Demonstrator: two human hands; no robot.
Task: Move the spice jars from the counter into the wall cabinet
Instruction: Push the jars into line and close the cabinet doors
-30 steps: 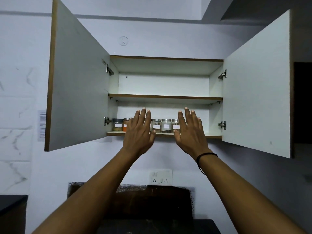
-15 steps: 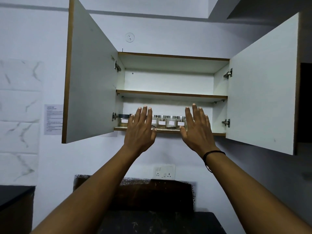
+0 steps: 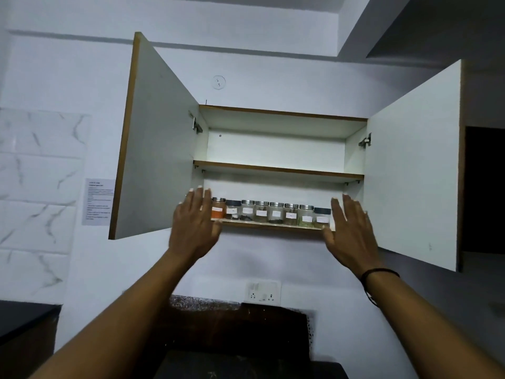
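Several small glass spice jars (image 3: 269, 213) with lids and white labels stand in a row on the bottom shelf (image 3: 270, 226) of the white wall cabinet (image 3: 276, 149). The jar at the left (image 3: 218, 212) holds orange powder. Both cabinet doors stand wide open. My left hand (image 3: 194, 224) is raised flat at the row's left end, fingers apart, holding nothing. My right hand (image 3: 350, 230) is raised flat at the row's right end, also empty, with a dark band on the wrist.
The left door (image 3: 155, 149) and right door (image 3: 412, 170) jut out toward me at both sides. The upper shelf (image 3: 276, 169) carries nothing. A wall socket (image 3: 263, 292) sits below the cabinet, above a dark counter (image 3: 235, 362). A paper notice (image 3: 99, 201) hangs at left.
Both hands have moved apart, from in front of the middle jars to the two ends of the row. The whole row of jars now shows between them.
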